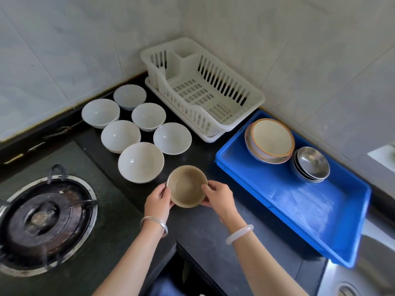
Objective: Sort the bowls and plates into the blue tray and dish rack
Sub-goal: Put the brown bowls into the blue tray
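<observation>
Now six white bowls (141,162); both hands (157,199) grip one tan bowl (187,185).

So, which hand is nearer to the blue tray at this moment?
The right hand. It grips the right side of the tan bowl, just left of the blue tray. The left hand holds the bowl's far side, farther from the tray.

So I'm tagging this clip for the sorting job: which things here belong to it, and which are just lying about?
Part of the job:
tan bowl, held by left hand and right hand
six white bowls
dish rack
blue tray
orange-rimmed bowls
steel bowls

Just there:
gas burner
sink
</observation>
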A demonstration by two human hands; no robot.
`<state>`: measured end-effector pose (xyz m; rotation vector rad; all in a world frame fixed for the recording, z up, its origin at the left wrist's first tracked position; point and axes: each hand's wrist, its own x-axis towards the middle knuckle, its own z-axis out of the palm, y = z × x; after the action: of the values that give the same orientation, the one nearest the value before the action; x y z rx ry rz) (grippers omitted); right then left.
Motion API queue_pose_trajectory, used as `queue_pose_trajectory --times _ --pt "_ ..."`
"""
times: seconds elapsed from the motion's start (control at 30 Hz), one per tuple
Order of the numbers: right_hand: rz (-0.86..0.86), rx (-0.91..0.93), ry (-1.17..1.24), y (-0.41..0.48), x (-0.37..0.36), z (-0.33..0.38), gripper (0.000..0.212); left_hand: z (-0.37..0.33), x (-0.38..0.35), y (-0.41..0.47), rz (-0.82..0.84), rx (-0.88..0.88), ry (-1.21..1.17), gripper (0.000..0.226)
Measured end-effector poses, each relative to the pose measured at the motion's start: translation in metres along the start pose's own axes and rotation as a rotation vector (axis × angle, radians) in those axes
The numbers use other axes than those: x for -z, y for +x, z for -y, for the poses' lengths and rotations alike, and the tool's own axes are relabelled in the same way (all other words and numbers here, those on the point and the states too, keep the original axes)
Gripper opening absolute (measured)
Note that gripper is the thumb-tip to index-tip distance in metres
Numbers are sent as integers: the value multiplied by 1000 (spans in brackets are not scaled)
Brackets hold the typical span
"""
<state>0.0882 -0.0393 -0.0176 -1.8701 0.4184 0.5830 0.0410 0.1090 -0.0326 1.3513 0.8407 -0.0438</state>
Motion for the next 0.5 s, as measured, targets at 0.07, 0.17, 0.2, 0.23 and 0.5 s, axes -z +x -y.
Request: queue_pose_trajectory --times 0.07,0.17,0.2,0.23,0.5 --pt "-84 20 79 -7 26 2 14 -13 -21 -6 79 -44 0 19" --pt "-158 20 251 -18 71 2 10 -31 -60 -19 215 -76 -11 13" --pt "-178 20 304 -22 87 0 12 -35 -75 -23 258 -79 -7 14" --pt "-199 22 350 -25 103 -2 15 -38 -91 -28 303 -79 1 14" --pt "-512 -82 615 -47 210 -49 17 -32 -223 -72 644 38 153 26"
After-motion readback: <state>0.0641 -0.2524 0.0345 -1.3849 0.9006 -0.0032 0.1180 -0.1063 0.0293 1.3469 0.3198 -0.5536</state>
